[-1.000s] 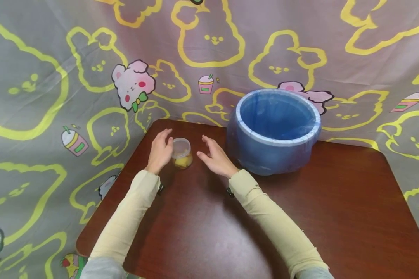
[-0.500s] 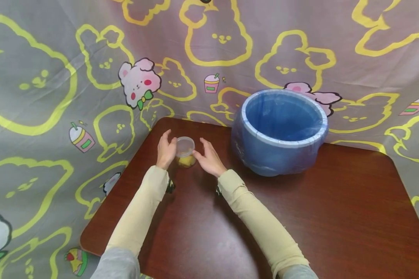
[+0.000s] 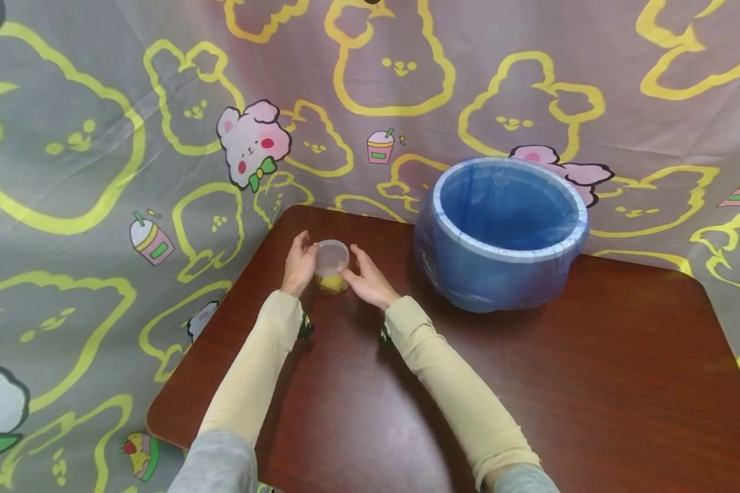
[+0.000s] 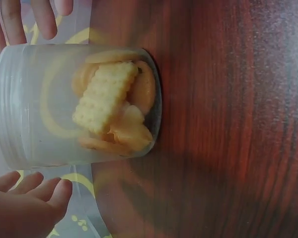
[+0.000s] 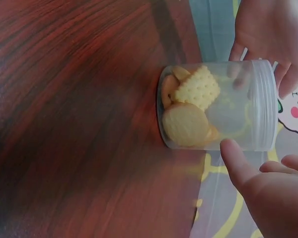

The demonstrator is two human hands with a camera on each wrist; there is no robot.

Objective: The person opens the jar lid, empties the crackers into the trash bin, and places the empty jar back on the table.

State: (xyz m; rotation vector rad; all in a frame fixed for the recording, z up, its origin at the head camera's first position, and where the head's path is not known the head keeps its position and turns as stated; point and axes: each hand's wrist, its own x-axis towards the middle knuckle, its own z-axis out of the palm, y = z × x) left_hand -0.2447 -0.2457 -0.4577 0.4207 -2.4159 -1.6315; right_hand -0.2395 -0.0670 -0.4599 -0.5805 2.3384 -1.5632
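Note:
A clear plastic jar (image 3: 331,263) with a translucent lid (image 5: 264,105) stands upright on the brown table, between both hands. Inside lie several biscuits; a scalloped rectangular biscuit (image 4: 105,96) and a round one (image 5: 185,124) show clearly. My left hand (image 3: 299,266) is at the jar's left side, fingers loosely extended, thumb close to the lid. My right hand (image 3: 368,281) flanks the right side, its thumb tip (image 5: 228,145) right at the jar wall and its other fingers spread beyond.
A large blue tub (image 3: 499,282), its rim wrapped in clear plastic, stands to the right of the jar near the back. The wooden table (image 3: 370,411) has rounded corners. A grey curtain (image 3: 179,164) with yellow cartoon outlines hangs behind and to the left.
Both hands have closed in on the jar from its two sides, the right hand moving left until its thumb reaches the jar. The head view has shifted slightly left.

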